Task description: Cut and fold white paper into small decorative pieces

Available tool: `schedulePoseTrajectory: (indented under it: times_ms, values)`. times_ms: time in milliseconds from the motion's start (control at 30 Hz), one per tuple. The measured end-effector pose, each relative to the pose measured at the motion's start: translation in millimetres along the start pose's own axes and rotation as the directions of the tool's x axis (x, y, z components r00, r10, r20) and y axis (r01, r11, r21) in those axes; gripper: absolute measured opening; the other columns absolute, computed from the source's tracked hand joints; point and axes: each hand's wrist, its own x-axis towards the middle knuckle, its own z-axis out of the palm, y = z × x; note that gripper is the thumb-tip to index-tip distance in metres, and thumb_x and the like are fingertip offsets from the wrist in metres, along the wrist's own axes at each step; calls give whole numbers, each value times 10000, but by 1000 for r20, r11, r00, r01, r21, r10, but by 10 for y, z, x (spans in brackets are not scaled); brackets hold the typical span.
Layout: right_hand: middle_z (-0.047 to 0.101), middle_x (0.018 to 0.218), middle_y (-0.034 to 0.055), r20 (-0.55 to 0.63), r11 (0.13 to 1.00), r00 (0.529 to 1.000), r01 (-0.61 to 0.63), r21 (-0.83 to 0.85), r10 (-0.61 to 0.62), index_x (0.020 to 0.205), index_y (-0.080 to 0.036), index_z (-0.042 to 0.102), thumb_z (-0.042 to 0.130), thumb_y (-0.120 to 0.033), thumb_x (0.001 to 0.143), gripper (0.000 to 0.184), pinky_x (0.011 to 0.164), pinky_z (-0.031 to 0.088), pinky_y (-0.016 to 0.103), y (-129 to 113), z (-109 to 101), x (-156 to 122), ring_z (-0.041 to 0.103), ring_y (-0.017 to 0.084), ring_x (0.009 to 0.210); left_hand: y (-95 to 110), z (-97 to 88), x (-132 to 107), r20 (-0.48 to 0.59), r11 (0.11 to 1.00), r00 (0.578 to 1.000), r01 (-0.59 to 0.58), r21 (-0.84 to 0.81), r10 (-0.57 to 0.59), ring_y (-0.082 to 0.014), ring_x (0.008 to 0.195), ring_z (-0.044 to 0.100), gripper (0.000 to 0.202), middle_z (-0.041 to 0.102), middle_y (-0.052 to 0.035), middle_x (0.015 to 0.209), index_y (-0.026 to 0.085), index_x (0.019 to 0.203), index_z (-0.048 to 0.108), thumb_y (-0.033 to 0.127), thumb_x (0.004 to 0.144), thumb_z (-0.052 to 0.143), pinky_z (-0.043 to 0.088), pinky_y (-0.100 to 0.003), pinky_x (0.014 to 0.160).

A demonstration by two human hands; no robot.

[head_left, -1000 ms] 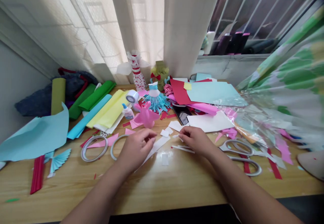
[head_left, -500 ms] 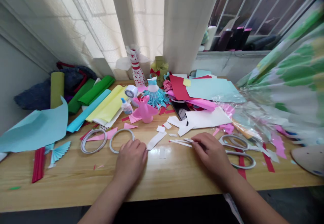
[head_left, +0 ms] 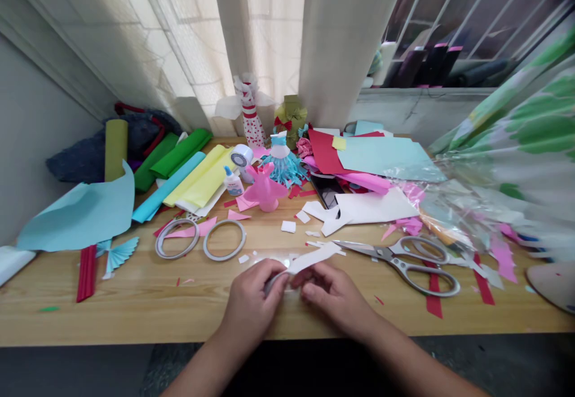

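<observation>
My left hand [head_left: 254,298] and my right hand [head_left: 332,298] are close together above the near edge of the wooden table [head_left: 112,307]. Both pinch a narrow white paper strip [head_left: 312,259], whose far end points up and to the right. To the right of my right hand lie steel scissors [head_left: 398,265], with their closed blades pointing left toward the strip. Small white paper scraps [head_left: 288,226] are scattered beyond my hands. Two thin rolls of tape [head_left: 177,238] lie to the left.
Coloured paper sheets, a crinkled plastic sheet [head_left: 467,217], a glue bottle [head_left: 232,181], and pink [head_left: 265,188] and blue [head_left: 282,168] paper figures crowd the table's back. Curtains [head_left: 260,32] hang behind it. The table's near edge drops off below my wrists.
The white strip has gone from the tabletop into both hands. My hands have moved together, and my right hand has moved left, uncovering the scissor blades. The view has shifted slightly.
</observation>
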Motion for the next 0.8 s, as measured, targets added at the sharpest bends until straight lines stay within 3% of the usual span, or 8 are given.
schedulePoseTrajectory:
  times_ms: [100,200,267,400,500,600,700,800]
  values:
    - [611,762,38,-44,999,999,-26,-36,24,844,-132,631,554,-340,824,224,663,436,258,-3,-5,60,551,147,712,-50,94,-16,26,994,996,-92,55,91,-168,799,605,110,659,-40,873,178,915,594,181,826,529,451,-254,713]
    - [581,717,2,-58,991,996,-62,117,69,891,-147,629,561,-349,822,224,601,425,239,17,12,87,522,123,634,-81,145,-11,81,985,986,-154,82,147,-175,842,603,175,650,-53,912,177,967,580,129,804,537,465,-265,753]
    - [563,643,-19,-156,975,983,-68,209,102,842,-147,650,601,-353,795,216,551,411,227,36,26,100,499,110,567,-80,174,-13,142,974,969,-213,73,202,-172,852,604,220,648,-52,923,183,1000,570,104,801,525,471,-265,761]
    - [544,517,-25,-466,974,876,-21,225,126,599,-137,633,672,-317,745,235,536,412,222,58,-116,134,499,107,525,-124,148,-11,181,976,966,-200,84,182,-161,772,620,235,664,-39,902,184,1024,551,136,794,563,483,-257,698]
    - [584,574,-31,-622,970,776,58,236,105,726,-159,653,666,-321,756,165,579,442,212,50,-412,139,530,102,567,-227,9,-9,139,971,980,-164,176,140,-154,672,596,80,643,-17,740,185,835,587,184,848,508,469,-267,649]
    - [579,547,-41,-719,953,688,140,267,100,707,-166,632,684,-340,726,183,545,467,212,24,-703,101,528,88,499,-280,-104,-68,97,922,970,-242,301,223,-189,796,591,151,648,-62,838,175,842,612,197,872,466,460,-337,760]
    - [602,541,-33,-766,909,631,237,343,124,659,-153,633,764,-297,617,199,481,476,209,-8,-828,43,538,87,442,-223,-40,-169,290,846,899,-416,333,327,-238,1056,533,210,597,-94,1152,204,1033,607,218,857,493,410,-406,915]
    - [627,551,-15,-742,881,655,257,397,144,651,-144,656,786,-279,585,199,467,479,204,-9,-795,-2,553,93,449,-160,161,-176,544,752,776,-557,353,319,-309,1303,316,444,398,-69,1422,249,1261,479,355,835,545,254,-536,1045]
